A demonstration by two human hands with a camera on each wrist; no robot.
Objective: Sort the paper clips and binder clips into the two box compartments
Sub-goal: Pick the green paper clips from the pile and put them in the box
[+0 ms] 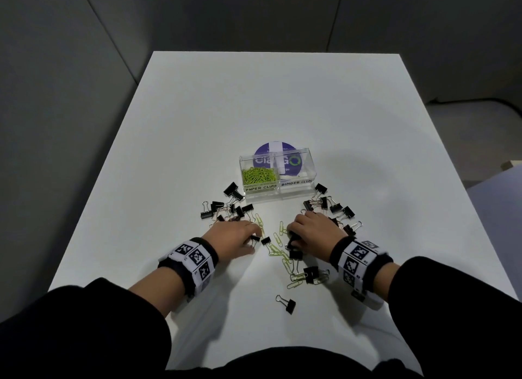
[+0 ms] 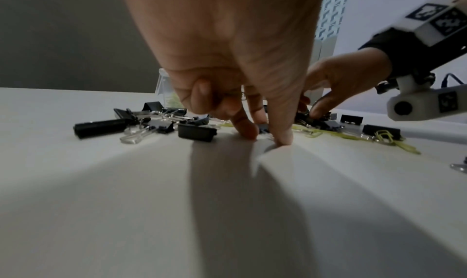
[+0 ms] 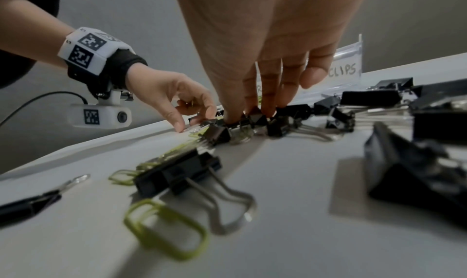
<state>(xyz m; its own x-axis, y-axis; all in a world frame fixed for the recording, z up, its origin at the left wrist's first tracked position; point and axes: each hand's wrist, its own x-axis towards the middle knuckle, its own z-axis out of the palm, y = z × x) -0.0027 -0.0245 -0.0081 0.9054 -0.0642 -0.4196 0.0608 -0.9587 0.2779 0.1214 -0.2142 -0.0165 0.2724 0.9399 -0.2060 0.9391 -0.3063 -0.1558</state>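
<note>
A clear two-compartment box (image 1: 296, 182) stands mid-table. Its left half, labelled PAPER CLIPS, holds green paper clips (image 1: 258, 175); the right half, labelled BINDER CLIPS (image 3: 346, 70), shows no clips. Black binder clips lie in a left cluster (image 1: 226, 209) and a right cluster (image 1: 336, 206). Loose green paper clips (image 1: 275, 248) trail between my hands. My left hand (image 1: 252, 241) (image 2: 266, 135) pinches a small black binder clip (image 2: 262, 129) against the table between thumb and forefinger. My right hand (image 1: 292, 236) (image 3: 250, 116) grips black binder clips (image 3: 255, 120) with curled fingers.
One binder clip (image 1: 288, 304) lies alone near the front edge. Another binder clip (image 3: 182, 172) sits on paper clips beside my right wrist, with a green paper clip (image 3: 166, 228) in front of it. A purple disc (image 1: 278, 152) shows behind the box. The white table (image 1: 254, 96) drops off on every side.
</note>
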